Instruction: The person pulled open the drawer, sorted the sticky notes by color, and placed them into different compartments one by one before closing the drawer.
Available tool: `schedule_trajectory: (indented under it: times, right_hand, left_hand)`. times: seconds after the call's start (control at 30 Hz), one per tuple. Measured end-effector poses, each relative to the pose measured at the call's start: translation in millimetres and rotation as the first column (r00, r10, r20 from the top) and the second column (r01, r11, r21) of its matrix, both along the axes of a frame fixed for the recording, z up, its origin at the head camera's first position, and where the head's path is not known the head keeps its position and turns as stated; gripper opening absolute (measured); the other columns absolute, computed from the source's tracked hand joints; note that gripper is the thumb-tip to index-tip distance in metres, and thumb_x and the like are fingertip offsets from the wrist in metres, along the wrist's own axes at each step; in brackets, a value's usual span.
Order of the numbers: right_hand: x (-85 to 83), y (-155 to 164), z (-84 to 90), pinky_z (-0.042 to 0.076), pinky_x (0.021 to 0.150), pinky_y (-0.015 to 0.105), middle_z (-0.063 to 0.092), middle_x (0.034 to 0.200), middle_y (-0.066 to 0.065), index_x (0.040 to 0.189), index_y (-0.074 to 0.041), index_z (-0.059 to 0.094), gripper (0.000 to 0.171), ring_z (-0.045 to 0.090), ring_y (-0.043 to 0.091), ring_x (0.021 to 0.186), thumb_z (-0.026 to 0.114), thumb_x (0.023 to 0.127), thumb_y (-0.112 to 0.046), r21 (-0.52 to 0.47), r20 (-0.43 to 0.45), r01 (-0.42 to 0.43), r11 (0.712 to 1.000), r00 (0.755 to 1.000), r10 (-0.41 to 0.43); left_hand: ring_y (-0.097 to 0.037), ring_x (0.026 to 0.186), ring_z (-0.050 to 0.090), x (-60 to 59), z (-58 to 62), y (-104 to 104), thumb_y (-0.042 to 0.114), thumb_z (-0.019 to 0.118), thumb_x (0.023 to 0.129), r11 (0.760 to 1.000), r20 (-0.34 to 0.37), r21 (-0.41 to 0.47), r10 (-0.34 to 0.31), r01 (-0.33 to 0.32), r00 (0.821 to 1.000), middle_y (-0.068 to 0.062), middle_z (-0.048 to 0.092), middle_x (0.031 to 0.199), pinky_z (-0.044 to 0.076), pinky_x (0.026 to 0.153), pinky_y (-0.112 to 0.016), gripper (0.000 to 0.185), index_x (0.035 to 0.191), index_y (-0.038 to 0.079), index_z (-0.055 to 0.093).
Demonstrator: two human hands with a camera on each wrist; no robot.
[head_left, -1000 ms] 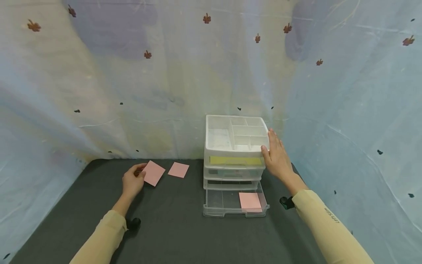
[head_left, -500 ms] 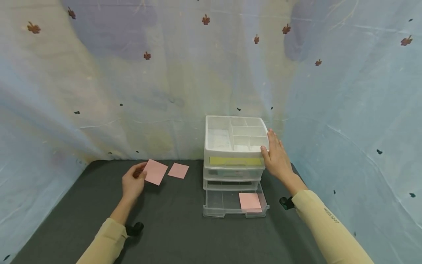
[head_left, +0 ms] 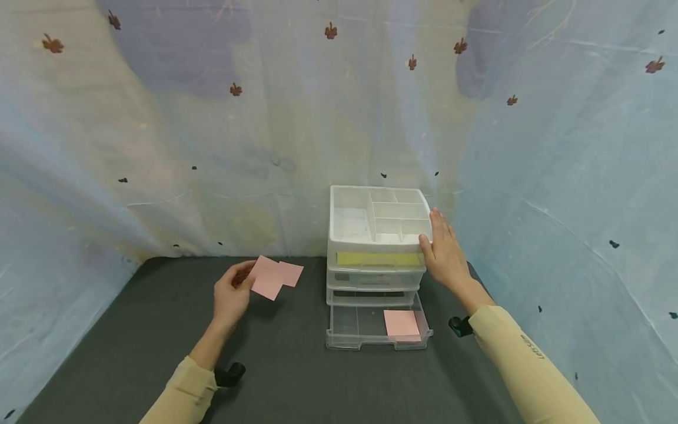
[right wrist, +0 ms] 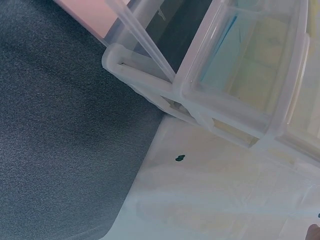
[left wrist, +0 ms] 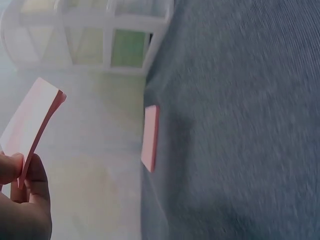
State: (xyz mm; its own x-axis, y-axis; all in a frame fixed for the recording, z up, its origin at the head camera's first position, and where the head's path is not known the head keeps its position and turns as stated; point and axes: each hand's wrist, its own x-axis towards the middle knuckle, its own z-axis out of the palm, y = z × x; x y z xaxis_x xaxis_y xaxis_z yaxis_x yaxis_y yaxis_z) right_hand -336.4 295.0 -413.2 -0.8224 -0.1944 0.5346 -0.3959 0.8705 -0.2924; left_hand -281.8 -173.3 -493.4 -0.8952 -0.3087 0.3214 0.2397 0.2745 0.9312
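Note:
My left hand (head_left: 231, 299) pinches a pink sticky note pad (head_left: 267, 278) by its edge, thumb on top. In the left wrist view the held pad (left wrist: 34, 115) shows its thickness and is raised off the table. A second pink sticky note pad (head_left: 291, 274) lies on the table behind it, partly overlapped in the head view. My right hand (head_left: 446, 252) rests with straight fingers against the right side of a white drawer organizer (head_left: 381, 241). Its bottom clear drawer (head_left: 344, 340) is pulled out, with a pink sticky note pad (head_left: 401, 325) on its right side.
Yellow paper (head_left: 378, 258) shows through the organizer's top drawer. The divided tray (head_left: 352, 222) on top has several compartments. A patterned curtain (head_left: 265, 118) hangs behind and at both sides of the dark table (head_left: 296, 377).
My left hand has moved right with the pink pad, which now overlaps the pad on the table in the head view. My right hand has stayed against the organizer.

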Motion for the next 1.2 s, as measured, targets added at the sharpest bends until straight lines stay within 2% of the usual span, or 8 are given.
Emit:
schedule_trajectory:
  times: [0.23, 0.57, 0.9, 1.2]
  right_hand:
    - [0.4, -0.3, 0.3, 0.010, 0.127, 0.056, 0.011, 0.173, 0.019, 0.165, 0.002, 0.012, 0.069, 0.015, 0.043, 0.157, 0.032, 0.113, -0.039, -0.003, 0.010, 0.005, 1.000, 1.000, -0.005]
    - [-1.5, 0.7, -0.2, 0.014, 0.126, 0.060, 0.013, 0.172, 0.020, 0.164, 0.003, 0.014, 0.070, 0.018, 0.044, 0.156, 0.031, 0.113, -0.042, 0.008, -0.013, -0.001, 1.000, 1.000, 0.001]
    - [-0.8, 0.3, -0.8, 0.013, 0.126, 0.059, 0.013, 0.172, 0.020, 0.164, 0.003, 0.013, 0.069, 0.015, 0.041, 0.157, 0.032, 0.113, -0.038, 0.004, -0.011, 0.003, 1.000, 1.000, -0.003]
    - [-0.1, -0.5, -0.2, 0.014, 0.125, 0.060, 0.013, 0.172, 0.020, 0.164, 0.003, 0.014, 0.069, 0.017, 0.043, 0.157, 0.033, 0.113, -0.039, 0.005, -0.014, 0.006, 1.000, 1.000, -0.006]
  left_hand:
    - [-0.024, 0.103, 0.062, 1.6, 9.1, 16.1, -0.006, 0.063, 0.100, 0.997, -0.026, 0.039, -0.069, 0.070, 0.997, -0.021, 0.067, 0.120, 0.051, 0.077, -0.011, 0.029, 0.128, 0.001, 0.070]
    - [-0.032, 0.106, 0.063, 2.5, 14.8, 39.7, -0.004, 0.065, 0.100, 0.988, -0.033, 0.011, -0.151, 0.151, 0.988, -0.020, 0.068, 0.121, 0.049, 0.076, -0.012, 0.029, 0.127, 0.003, 0.071]
    - [-0.031, 0.102, 0.068, 4.2, 14.0, 71.6, -0.010, 0.066, 0.096, 0.964, -0.117, -0.047, -0.265, 0.261, 0.957, -0.016, 0.070, 0.114, 0.054, 0.080, -0.017, 0.029, 0.121, 0.003, 0.073]
    - [-0.026, 0.101, 0.068, 3.9, 9.0, 99.8, -0.004, 0.070, 0.097, 0.936, -0.115, -0.127, -0.344, 0.330, 0.932, -0.008, 0.072, 0.112, 0.055, 0.082, -0.029, 0.025, 0.118, 0.008, 0.075]
